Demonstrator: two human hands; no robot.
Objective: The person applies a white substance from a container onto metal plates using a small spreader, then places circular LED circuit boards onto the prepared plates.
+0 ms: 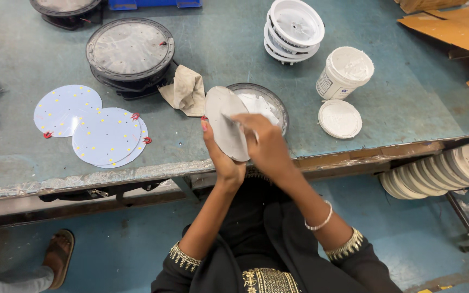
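My left hand (225,160) holds a round grey-white disc (223,120) upright by its lower edge, just in front of the table edge. My right hand (264,144) presses against the face of the disc and grips a thin tool that is mostly hidden by the fingers. Behind the disc a round metal housing (267,102) smeared with white paste lies on the green table (218,43). An open white tub of paste (344,72) stands to the right, with its round lid (340,118) lying flat beside it.
Three round LED boards (90,123) with red wires lie at the left. A crumpled cloth (187,91), black round housings (130,53), stacked white reflectors (294,30) and cardboard (451,27) surround them. More white discs (441,169) sit under the table. Another person's sandalled foot (59,255) is at lower left.
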